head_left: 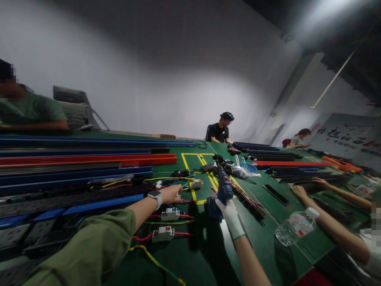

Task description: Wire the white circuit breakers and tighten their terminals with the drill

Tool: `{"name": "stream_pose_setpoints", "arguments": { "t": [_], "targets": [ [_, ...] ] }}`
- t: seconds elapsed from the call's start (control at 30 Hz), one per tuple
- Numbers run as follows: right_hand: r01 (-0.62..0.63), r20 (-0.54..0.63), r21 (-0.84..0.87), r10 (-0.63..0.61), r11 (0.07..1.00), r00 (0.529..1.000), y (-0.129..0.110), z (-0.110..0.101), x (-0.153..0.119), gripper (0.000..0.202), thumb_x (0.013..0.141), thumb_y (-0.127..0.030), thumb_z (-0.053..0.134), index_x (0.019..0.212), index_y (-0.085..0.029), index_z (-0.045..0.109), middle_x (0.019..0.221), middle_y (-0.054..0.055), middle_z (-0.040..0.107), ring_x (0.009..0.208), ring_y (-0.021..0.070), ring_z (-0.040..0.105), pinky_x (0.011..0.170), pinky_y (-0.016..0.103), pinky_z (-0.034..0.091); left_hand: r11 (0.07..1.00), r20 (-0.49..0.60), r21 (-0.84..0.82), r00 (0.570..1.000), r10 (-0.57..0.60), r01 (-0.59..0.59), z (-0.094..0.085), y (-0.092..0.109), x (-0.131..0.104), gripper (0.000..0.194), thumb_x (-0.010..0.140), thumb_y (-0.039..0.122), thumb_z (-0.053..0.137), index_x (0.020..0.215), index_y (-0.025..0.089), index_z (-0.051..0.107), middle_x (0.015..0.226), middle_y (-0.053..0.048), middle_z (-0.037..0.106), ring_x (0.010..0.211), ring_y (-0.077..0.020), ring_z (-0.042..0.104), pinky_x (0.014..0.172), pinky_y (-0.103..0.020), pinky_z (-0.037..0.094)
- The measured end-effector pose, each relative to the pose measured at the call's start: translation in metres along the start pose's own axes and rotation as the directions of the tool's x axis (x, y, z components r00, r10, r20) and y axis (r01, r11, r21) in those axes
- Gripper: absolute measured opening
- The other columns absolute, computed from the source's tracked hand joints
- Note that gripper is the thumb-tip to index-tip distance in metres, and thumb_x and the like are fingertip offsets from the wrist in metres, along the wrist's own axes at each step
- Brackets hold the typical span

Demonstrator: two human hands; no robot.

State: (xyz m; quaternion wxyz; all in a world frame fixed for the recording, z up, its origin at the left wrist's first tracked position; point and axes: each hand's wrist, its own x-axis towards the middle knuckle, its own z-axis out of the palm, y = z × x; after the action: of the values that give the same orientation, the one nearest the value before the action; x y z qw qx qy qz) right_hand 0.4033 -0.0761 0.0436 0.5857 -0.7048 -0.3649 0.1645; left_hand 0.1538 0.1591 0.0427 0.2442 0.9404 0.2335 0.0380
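Observation:
My right hand [229,214], in a white glove, is wrapped round the grip of a blue cordless drill [225,190], held above the green table and pointing away from me. My bare left hand [171,194], with a watch [155,197] at the wrist, has its fingers closed over a small white circuit breaker [178,196]. Most of that breaker is hidden; a red wire comes out to its right. Nearer me lie two more white breakers, one with a blue switch [170,214] and one with red wires [163,234]. Another breaker [197,183] sits beyond my left hand.
Long blue rails [119,173], orange rails [149,159] and socket strips [68,206] fill the left. Right of the drill lie copper strips [248,198], a black bar [276,194] and a plastic bottle [297,227]. A co-worker's hands [300,192] are at the right.

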Motion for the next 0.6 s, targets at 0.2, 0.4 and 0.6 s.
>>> {"name": "stream_pose_setpoints", "arguments": {
  "t": [0.2, 0.4, 0.6],
  "targets": [
    [-0.005, -0.275, -0.124, -0.029, 0.992, 0.961, -0.016, -0.012, -0.066, 0.066, 0.086, -0.042, 0.064, 0.148, -0.024, 0.049, 0.145, 0.016, 0.057, 0.137, 0.0328, 0.054, 0.113, 0.054, 0.044, 0.995, -0.043, -0.092, 0.998, 0.041, -0.045, -0.014, 0.003, -0.01, 0.052, 0.083, 0.065, 0.066, 0.112, 0.021, 0.064, 0.107, -0.008, 0.072, 0.094, -0.0242, 0.067, 0.077, -0.029, 0.046],
    [0.426, -0.383, -0.372, -0.554, 0.825, 0.739, -0.046, 0.027, -0.1, 0.037, 0.094, -0.022, 0.055, 0.131, -0.022, 0.063, 0.123, 0.014, 0.06, 0.118, 0.0272, 0.061, 0.105, 0.047, 0.05, 0.989, -0.302, -0.149, 0.951, -0.058, 0.013, -0.035, -0.014, -0.004, 0.04, 0.099, 0.053, 0.045, 0.105, 0.021, 0.068, 0.097, -0.007, 0.075, 0.087, -0.0212, 0.069, 0.078, -0.028, 0.046],
    [0.427, 0.074, -0.454, -0.444, 0.782, 0.893, -0.041, 0.1, 0.011, 0.062, 0.083, -0.004, 0.045, 0.142, -0.019, 0.055, 0.141, 0.013, 0.055, 0.133, 0.0231, 0.053, 0.115, 0.039, 0.044, 0.99, -0.243, -0.119, 0.965, -0.104, 0.077, -0.037, -0.048, 0.018, 0.026, 0.092, 0.032, 0.053, 0.105, 0.02, 0.072, 0.109, -0.009, 0.076, 0.102, -0.0234, 0.069, 0.091, -0.03, 0.047]
  ]
}}
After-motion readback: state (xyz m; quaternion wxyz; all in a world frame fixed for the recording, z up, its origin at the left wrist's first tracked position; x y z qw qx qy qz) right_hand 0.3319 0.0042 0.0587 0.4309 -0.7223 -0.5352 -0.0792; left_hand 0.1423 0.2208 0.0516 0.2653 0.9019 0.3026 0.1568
